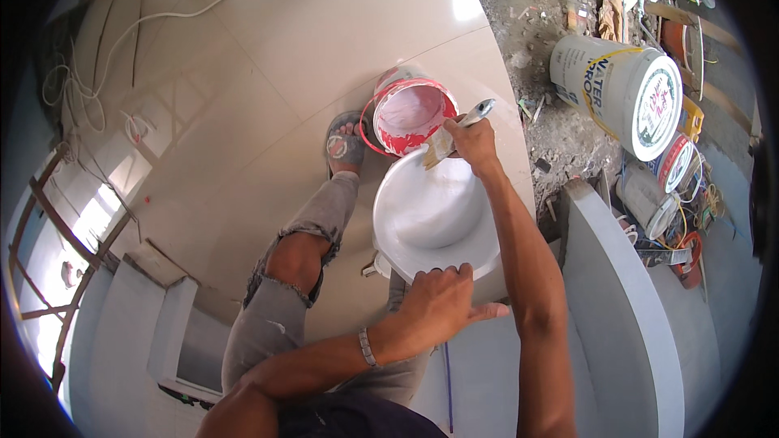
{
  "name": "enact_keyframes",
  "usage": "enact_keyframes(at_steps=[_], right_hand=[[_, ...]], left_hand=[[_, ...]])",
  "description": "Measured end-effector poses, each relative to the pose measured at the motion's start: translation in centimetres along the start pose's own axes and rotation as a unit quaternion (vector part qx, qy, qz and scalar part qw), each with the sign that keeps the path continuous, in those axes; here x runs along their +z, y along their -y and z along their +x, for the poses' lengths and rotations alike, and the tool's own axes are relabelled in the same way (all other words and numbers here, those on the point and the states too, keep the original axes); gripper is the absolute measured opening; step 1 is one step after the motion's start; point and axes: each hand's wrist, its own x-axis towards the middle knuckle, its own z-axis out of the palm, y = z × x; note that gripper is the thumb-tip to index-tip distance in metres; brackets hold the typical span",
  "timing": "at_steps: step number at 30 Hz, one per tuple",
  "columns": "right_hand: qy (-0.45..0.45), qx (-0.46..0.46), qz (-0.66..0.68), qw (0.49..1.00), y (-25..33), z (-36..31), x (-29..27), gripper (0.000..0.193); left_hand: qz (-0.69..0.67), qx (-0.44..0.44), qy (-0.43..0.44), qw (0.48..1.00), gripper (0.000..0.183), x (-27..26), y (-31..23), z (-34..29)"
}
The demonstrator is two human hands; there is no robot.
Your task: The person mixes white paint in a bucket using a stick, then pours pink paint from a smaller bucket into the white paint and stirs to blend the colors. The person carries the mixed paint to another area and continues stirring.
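Note:
My right hand (474, 144) grips a flat paintbrush (441, 146) by its handle. The brush's pale, paint-coated bristles hang over the far rim of a large white bucket (386, 231). My left hand (434, 308), below a bracelet on the wrist, has its fingers curled over that bucket's near rim, with the thumb sticking out to the right. The bucket's inside is white and shiny; how much paint is in it I cannot tell. Just beyond stands a smaller paint pail (449, 104) with a red, paint-smeared rim and red handle, holding whitish paint.
My sandalled foot (345, 144) stands beside the pail on beige tile (268, 57). A large white bucket with a lid (596, 89) lies tipped on rubble at the right, among several cans and tools. A curved grey ledge (621, 300) is at lower right. White cable (174, 15) crosses the floor.

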Motion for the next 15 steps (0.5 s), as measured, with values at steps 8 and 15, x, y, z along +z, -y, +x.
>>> enact_keyframes(at_steps=[8, 15], right_hand=[[0.09, 0.012, 0.001, 0.996, 1.9, -1.4, 3.6, 0.03], [0.188, 0.057, 0.011, 0.98, 2.4, -2.3, 5.6, 0.03]], left_hand=[[-0.005, -0.004, -0.008, 1.0, 0.076, 0.2, -0.3, 0.1], [0.001, 0.005, -0.005, 1.0, 0.079, 0.2, -0.4, 0.3]])
